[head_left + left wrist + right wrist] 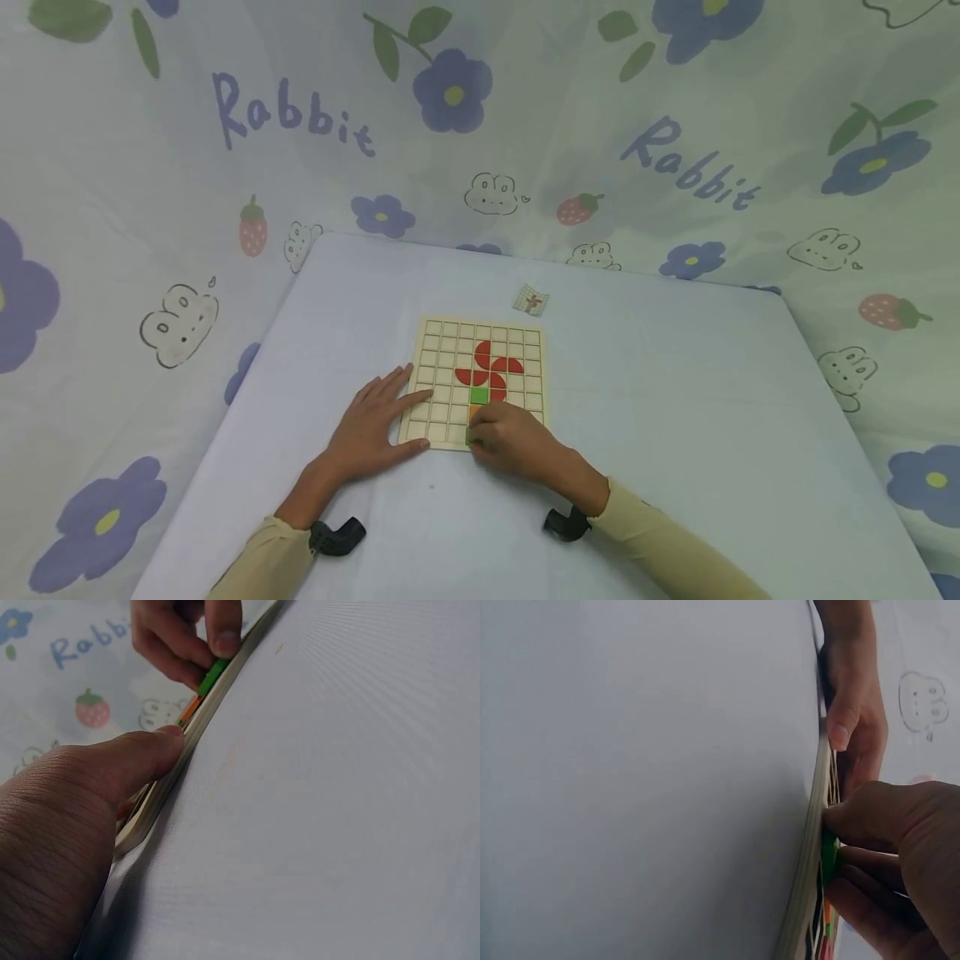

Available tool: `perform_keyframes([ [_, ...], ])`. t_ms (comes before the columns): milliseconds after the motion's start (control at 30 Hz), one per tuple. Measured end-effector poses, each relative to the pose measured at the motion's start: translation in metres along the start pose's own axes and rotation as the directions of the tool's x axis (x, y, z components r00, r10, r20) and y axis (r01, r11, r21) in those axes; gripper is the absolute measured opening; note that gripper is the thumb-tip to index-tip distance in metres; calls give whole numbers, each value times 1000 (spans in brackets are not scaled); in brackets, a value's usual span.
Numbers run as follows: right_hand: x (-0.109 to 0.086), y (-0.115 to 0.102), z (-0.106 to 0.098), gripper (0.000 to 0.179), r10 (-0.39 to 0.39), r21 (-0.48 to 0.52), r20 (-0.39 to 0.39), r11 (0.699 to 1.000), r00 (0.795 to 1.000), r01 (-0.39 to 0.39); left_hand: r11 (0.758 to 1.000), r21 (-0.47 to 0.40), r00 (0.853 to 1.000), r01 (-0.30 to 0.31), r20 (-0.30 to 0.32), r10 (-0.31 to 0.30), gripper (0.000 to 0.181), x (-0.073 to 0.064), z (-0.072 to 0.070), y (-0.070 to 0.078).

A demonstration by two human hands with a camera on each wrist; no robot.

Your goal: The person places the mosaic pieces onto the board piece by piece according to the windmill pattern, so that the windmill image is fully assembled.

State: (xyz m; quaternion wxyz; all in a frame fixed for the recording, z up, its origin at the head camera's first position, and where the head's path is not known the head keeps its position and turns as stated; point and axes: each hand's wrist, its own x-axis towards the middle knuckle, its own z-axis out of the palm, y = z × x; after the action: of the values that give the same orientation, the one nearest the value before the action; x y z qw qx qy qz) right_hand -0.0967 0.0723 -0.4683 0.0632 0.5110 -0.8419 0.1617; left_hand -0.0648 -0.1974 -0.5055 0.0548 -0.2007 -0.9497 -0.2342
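Observation:
A wooden grid board [443, 360] lies flat on the white-covered table. My left hand [371, 425] rests at its left side with fingers spread, the thumb on the near edge. At the board's near edge my right hand [517, 440] pinches a green tile [829, 855] between thumb and fingers; this tile [213, 676] sits tilted at the near row in the left wrist view. Beyond it are an orange tile [474, 412], partly covered by the fingers, and a green square tile [479, 396]. Several red curved tiles [482, 356] form a pinwheel above them.
A small pattern card [531, 301] with a red pinwheel picture lies behind the board. Black wrist-worn devices [339, 537] show below both hands. A printed curtain [420, 158] stands around the table's far and side edges.

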Motion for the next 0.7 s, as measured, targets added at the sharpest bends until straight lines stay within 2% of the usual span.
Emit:
perform_keyframes([
  [167, 3, -3, -4, 9, 48, 28, 32, 998, 998, -49, 1000, 13, 1000, 0, 12, 0, 72, 0, 0, -3],
  [333, 6, -3, -8, 17, 82, 19, 117, 996, 990, -85, 1000, 19, 1000, 0, 18, 0, 72, 0, 1, -3],
  [433, 5, -3, -11, 16, 109, 28, 151, 993, 982, -115, 1000, 12, 1000, -8, 19, 8, 72, 1, 1, -3],
  [567, 2, -2, -12, 10, 137, 66, 117, 987, 984, -146, 1000, 15, 1000, -17, 21, 17, 72, 1, 1, -2],
  [700, -3, -1, -7, 8, 111, 65, 41, 991, 993, -114, 1000, 23, 1000, -16, 15, 16, 72, 1, 2, -3],
])
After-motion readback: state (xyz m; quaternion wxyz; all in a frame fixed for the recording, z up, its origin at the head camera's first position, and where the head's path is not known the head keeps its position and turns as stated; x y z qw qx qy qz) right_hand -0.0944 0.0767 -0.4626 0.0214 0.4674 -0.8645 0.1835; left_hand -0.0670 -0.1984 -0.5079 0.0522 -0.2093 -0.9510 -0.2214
